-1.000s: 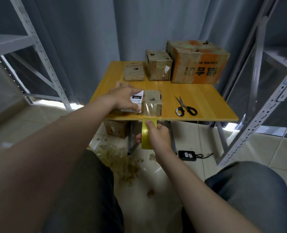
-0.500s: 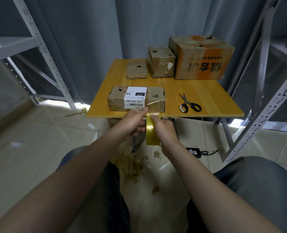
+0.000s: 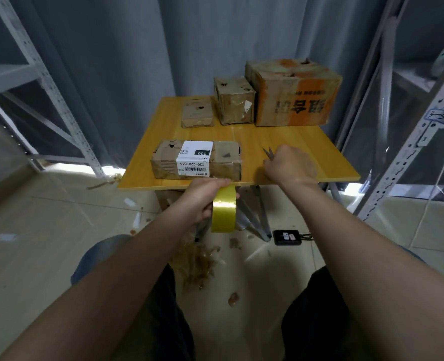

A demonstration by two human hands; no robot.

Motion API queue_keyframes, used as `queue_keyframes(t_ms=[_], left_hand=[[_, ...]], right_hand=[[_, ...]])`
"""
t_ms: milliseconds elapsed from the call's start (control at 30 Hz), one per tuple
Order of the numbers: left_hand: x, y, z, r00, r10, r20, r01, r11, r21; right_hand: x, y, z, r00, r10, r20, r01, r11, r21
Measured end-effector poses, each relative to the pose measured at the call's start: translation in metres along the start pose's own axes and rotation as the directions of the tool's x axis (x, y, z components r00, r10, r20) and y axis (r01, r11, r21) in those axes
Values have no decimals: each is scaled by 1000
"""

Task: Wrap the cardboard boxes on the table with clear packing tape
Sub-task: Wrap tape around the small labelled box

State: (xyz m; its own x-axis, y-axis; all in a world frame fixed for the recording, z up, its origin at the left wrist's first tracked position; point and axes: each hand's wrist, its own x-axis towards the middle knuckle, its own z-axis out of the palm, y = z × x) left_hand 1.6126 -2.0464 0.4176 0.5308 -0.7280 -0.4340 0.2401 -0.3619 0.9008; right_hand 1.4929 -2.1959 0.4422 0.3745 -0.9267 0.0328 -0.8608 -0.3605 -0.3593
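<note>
A flat cardboard box (image 3: 163,162) with a white shipping label lies at the front edge of the yellow wooden table (image 3: 288,142). Just below that edge my left hand (image 3: 202,196) grips a yellowish roll of tape (image 3: 223,212), and a clear strip runs from it up to the box's front right part. To the right of the box my right hand (image 3: 291,166) curls round the scissors (image 3: 267,152); only their blade tips show above my fingers.
At the back of the table stand a small flat box (image 3: 197,114), a cube-shaped box (image 3: 234,102) and a large orange-printed box (image 3: 293,92). Metal shelving flanks both sides. Tape scraps (image 3: 195,264) and a black device (image 3: 286,237) lie on the floor under the table.
My right hand has let go of the tape roll and moved right onto the table, where it took hold of the scissors. My left hand now holds the roll alone.
</note>
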Motion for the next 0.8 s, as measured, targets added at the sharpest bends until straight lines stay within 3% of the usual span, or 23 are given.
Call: queue_keyframes(t_ms=[133, 433, 500, 567, 600, 667, 800], left_hand=[[2, -2, 1, 1000, 8, -12, -8, 1000, 16], [3, -4, 3, 999, 34, -30, -35, 999, -34], [3, -5, 4, 998, 49, -49, -51, 998, -46], [4, -6, 5, 997, 59, -56, -62, 997, -48], [4, -6, 5, 997, 60, -56, -63, 997, -51], [3, -6, 5, 997, 57, -57, -60, 997, -56], [0, -5, 5, 996, 55, -65, -59, 996, -60]], right_hand=[[22, 8, 1, 991, 75, 114, -60, 990, -130], [32, 13, 2, 991, 44, 127, -36, 997, -64], [31, 11, -4, 990, -6, 137, 0, 999, 44], [29, 5, -8, 985, -85, 147, 32, 943, 331], [29, 2, -10, 976, -123, 179, 19, 868, 497], [25, 0, -17, 918, -231, 322, -58, 725, 687], [23, 8, -28, 661, -351, 663, -94, 838, 537]])
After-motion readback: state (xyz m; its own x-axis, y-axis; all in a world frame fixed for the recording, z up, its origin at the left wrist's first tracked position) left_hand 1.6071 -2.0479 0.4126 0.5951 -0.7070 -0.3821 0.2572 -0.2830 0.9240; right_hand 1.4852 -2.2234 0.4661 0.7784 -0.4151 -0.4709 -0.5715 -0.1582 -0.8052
